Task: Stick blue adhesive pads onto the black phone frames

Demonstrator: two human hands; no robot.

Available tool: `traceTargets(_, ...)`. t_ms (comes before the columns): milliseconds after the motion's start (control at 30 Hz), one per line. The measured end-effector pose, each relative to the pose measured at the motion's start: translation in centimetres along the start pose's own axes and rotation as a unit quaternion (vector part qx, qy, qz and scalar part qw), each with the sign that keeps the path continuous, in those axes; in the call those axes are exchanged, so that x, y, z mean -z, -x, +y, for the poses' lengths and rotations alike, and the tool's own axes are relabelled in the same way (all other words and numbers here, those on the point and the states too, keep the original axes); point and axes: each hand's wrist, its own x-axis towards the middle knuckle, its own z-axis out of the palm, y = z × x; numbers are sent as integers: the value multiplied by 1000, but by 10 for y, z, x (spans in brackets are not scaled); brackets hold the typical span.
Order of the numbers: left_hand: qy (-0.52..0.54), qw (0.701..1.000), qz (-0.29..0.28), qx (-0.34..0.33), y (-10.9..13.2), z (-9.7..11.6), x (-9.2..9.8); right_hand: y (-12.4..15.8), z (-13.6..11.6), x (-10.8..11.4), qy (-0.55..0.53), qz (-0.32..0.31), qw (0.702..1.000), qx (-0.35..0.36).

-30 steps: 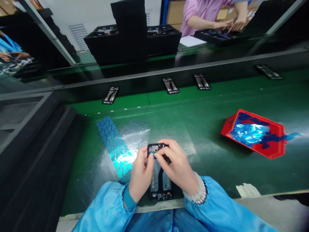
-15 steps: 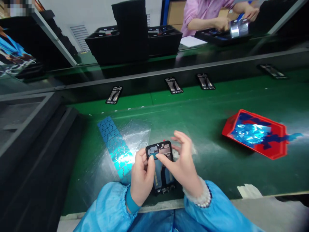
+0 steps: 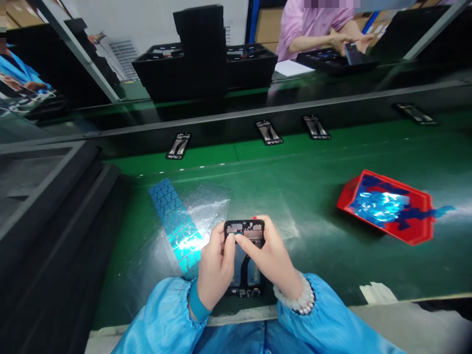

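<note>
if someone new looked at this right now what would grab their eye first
Probably the bright red bin on the right of the green table, holding shiny blue scraps. Next might be the glinting blue sheet marked off in pieces, left of centre. Then, at bottom centre, the open phone unit, held between the left hand and the right hand.

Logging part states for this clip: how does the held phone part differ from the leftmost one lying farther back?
The held phone part is gripped by the left hand and right hand; the leftmost phone part lies untouched. The held phone part is partly hidden; the leftmost phone part shows whole. Both have dark frames and a dark strip along the middle.
</note>
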Motion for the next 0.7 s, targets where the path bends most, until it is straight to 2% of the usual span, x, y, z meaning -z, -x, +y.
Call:
traceTargets(100, -56, 998, -5, -13, 0, 1, 0, 3, 5, -3, 11, 11, 1000, 18)
traceTargets(200, -59, 998, -15, -9, 1, 3, 1, 5, 9, -3, 33, 26, 998, 56)
traceTargets(300, -43, 999, -25, -16, 0, 0, 3, 1, 12, 4, 65, -9, 992, 111)
traceTargets(367, -8, 998, -63, -9, -1, -4, 3, -4, 13, 11, 92, -53, 984, 143)
traceTargets(433, 47, 991, -123, 16, -1, -8, 2, -8, 13, 16, 136, -51, 972, 186)
traceTargets(500, 93, 982, -159, 45, -2, -11, 0, -10, 11, 19, 208, 25, 946, 246)
traceTargets(567, 109, 980, -156, 61, -3, -11, -1, -9, 8, 20, 277, 87, 905, 310)
traceTargets(600, 107, 981, -147, 65, -3, -11, -1, -7, 6, 20, 301, 94, 887, 338)
traceTargets(700, 86, 985, -130, 74, -3, -10, 0, -4, 0, 17, 341, 60, 848, 402)
